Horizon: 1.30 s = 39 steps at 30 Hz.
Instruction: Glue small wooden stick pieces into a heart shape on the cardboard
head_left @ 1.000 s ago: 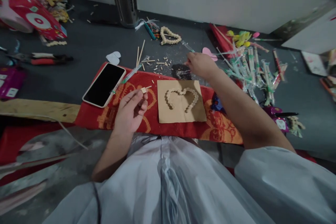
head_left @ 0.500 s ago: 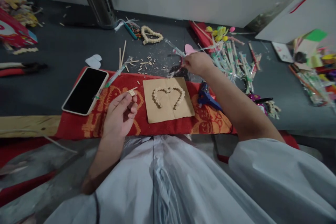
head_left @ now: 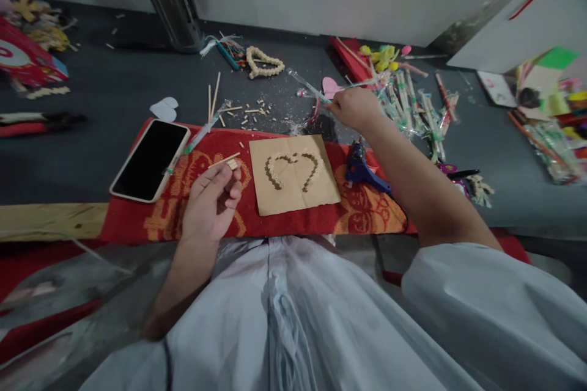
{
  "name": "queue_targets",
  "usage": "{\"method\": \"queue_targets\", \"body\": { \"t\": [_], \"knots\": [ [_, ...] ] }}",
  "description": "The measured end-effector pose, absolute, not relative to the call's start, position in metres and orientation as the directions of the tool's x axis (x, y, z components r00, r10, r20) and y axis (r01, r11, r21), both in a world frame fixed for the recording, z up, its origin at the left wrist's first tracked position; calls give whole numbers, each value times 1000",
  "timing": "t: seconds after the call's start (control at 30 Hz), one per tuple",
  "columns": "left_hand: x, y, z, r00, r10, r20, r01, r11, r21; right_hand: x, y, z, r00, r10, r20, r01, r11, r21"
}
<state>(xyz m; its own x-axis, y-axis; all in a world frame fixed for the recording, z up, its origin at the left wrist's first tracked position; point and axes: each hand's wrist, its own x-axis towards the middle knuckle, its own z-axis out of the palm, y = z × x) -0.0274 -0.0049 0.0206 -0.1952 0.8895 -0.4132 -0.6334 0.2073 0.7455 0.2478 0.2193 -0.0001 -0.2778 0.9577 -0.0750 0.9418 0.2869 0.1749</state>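
Note:
My left hand point(head_left: 213, 195) is closed over the red towel, with short pale wooden stick pieces point(head_left: 232, 164) between thumb and fingers. Beside its fingertips a thin stick point(head_left: 223, 160) slants up. To its right lies a square of brown cardboard point(head_left: 293, 203) bearing an unclosed heart outline of small pale pieces point(head_left: 316, 165). My right hand point(head_left: 355, 109) reaches over the dark table, fingers pinched at the end of a clear plastic wrapper point(head_left: 306, 84) with green marks. A pink paper shape point(head_left: 330, 87) lies just behind those fingers.
A phone point(head_left: 150, 160) lies on the red towel point(head_left: 220, 223) at left, a blue glue gun point(head_left: 362, 170) at right. Cut stick bits point(head_left: 257, 113) and a finished-looking heart point(head_left: 265, 63) are farther back. Wrapped stick bundles point(head_left: 406, 101) lie right; pliers point(head_left: 41, 122) lie left.
My right hand has shifted slightly right and away from me, and the plastic wrapper's end now shows at its fingertips. My left hand stays almost still; the thin stick beside it shows more.

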Motion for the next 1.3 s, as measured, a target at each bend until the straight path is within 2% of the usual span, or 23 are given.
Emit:
{"method": "queue_targets", "body": {
  "t": [0.1,0.3,0.57,0.73,0.87,1.1,1.2,1.3],
  "knots": [
    [-26,-5,22,-199,877,-437,-632,226,741,255,221,1,-296,953,-62,940,302,158],
    [-24,-4,24,-194,880,-434,-614,236,753,264,220,12,-274,957,-94,936,288,203],
    [-20,-4,23,-177,868,-464,-645,254,721,274,212,10,-256,965,-61,952,262,156],
    [-19,-4,19,-156,879,-450,-650,252,717,283,194,19,-293,956,-15,955,294,49],
    [-15,-1,18,-108,898,-426,-649,261,715,292,166,33,-198,980,-14,978,198,60],
    [1,6,17,-37,894,-446,-618,331,713,315,97,43,-192,977,-90,968,204,147],
    [8,8,18,-13,904,-428,-593,338,731,323,71,33,-223,958,-178,963,245,110],
    [14,10,20,-11,905,-426,-565,346,749,328,53,17,-247,949,-193,963,263,58]
  ]
}}
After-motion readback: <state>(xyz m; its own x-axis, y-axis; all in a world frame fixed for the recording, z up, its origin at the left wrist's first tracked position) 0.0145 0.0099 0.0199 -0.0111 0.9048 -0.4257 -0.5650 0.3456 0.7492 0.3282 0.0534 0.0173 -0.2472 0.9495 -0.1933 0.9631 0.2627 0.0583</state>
